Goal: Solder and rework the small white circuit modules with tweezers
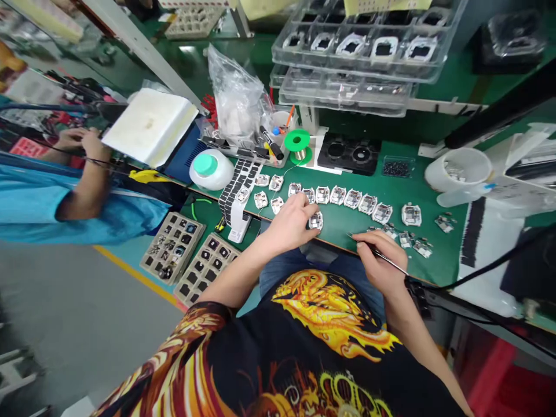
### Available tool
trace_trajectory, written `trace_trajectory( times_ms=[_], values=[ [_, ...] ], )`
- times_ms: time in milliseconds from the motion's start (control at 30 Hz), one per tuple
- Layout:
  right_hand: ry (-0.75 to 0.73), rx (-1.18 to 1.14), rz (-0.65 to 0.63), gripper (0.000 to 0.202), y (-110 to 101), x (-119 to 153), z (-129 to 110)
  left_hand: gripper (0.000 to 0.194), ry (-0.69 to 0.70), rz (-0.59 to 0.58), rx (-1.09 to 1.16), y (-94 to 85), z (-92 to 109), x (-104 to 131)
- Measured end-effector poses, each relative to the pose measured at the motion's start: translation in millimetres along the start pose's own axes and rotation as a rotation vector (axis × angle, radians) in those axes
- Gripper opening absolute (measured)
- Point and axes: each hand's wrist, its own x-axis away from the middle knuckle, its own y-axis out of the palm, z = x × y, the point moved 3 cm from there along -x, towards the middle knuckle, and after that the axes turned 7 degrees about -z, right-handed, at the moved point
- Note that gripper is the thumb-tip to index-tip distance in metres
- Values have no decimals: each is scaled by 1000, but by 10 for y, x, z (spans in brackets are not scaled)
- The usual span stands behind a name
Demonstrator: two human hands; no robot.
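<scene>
My left hand [294,223] is closed with its fingertips on a small white watch housing [315,221] that has electronic parts inside, at the front of the green bench. My right hand [382,258] grips thin metal tweezers [384,259], their tips pointing left toward that housing but apart from it. Behind the left hand runs a row of similar watch housings [337,195]. One more housing [410,214] sits apart on the right. Small circuit boards [421,248] lie loose beyond my right hand, partly hidden by it.
A green solder spool [297,140] stands behind the row, near a white bottle with a teal cap [211,168]. Clear stacked trays [356,52] rise at the back. On the right is a white tub [458,168]. At left, compartment trays [172,246] and a co-worker's arm [89,168] show.
</scene>
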Motion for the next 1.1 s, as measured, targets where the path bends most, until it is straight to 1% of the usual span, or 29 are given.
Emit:
trace_trajectory(
  times_ms=[100,200,233,300,400,433,500,600,700,767,933,1100],
  values=[
    [2,-12,-4,17,8,10,4,33,37,16,0,12,31,1],
    [4,-20,-2,17,9,11,-11,33,80,103,126,63,84,36],
    [3,-20,0,17,9,7,-20,36,83,142,215,95,104,55],
    [2,-14,3,17,16,-4,-44,41,51,192,482,195,145,90],
    [3,-12,25,17,40,-25,-80,47,-7,178,981,419,254,118],
    [4,-15,49,18,47,-30,-89,49,-8,167,1106,493,303,118],
    [15,-13,93,18,57,-35,-101,51,1,163,1246,612,394,103],
    [46,-37,158,18,48,-27,-116,51,5,193,1259,714,452,45],
    [74,-67,216,16,19,-10,-149,52,1,266,1145,740,418,-37],
    [67,-85,228,15,15,-5,-188,52,11,304,1069,744,383,-91],
    [3,-128,152,21,91,-23,-258,51,38,356,1046,766,339,-173],
    [-20,-123,102,23,130,-19,-206,51,83,376,1076,778,341,-164]
  ],
)
